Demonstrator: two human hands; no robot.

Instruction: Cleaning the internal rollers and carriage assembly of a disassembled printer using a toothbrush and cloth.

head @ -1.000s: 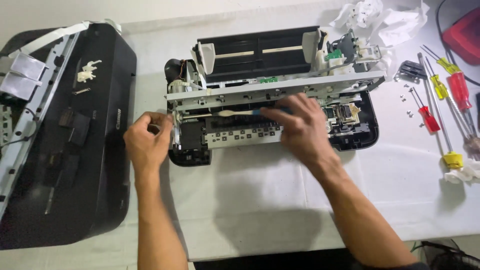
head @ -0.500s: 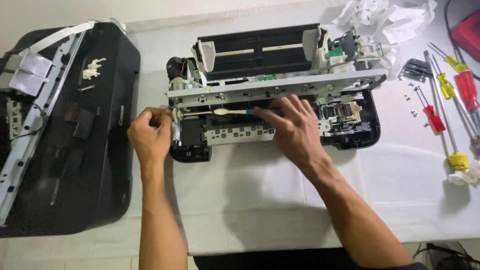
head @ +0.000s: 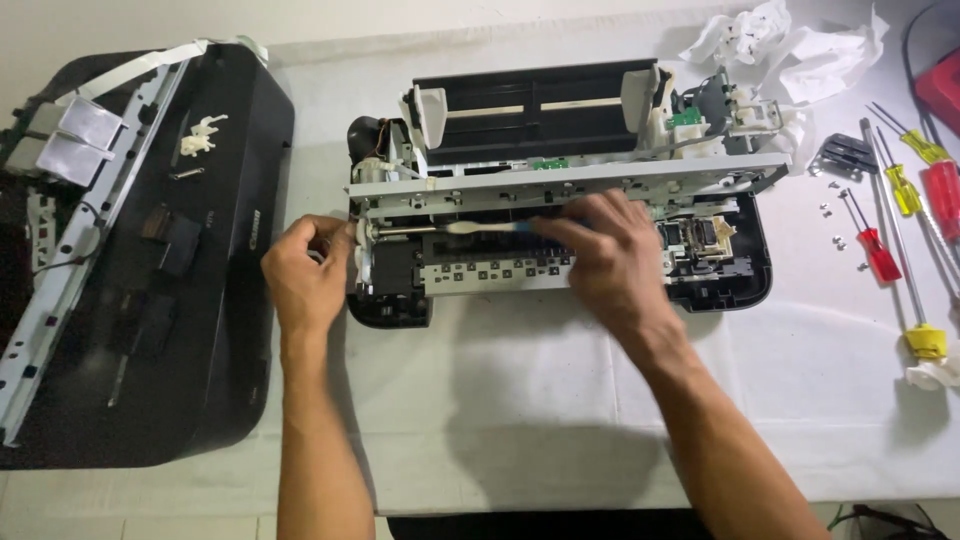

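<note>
A white-and-blue brush (head: 487, 227) lies along the roller shaft (head: 405, 231) of an opened printer (head: 560, 190) at the middle of the white table (head: 560, 400), its handle pinched in the right hand (head: 600, 255). The left hand (head: 305, 270) closes on the gear end (head: 360, 235) at the printer's left side. Good practice here seems light strokes, bristles flat on the shaft. The removed black cover (head: 200, 260) lies left; screwdrivers (head: 900, 200) and loose screws (head: 828, 205) lie right.

Right hand (head: 610, 255) blurred, hiding toothbrush (head: 490, 227) handle; red case (head: 940, 85) cut by right edge.
</note>
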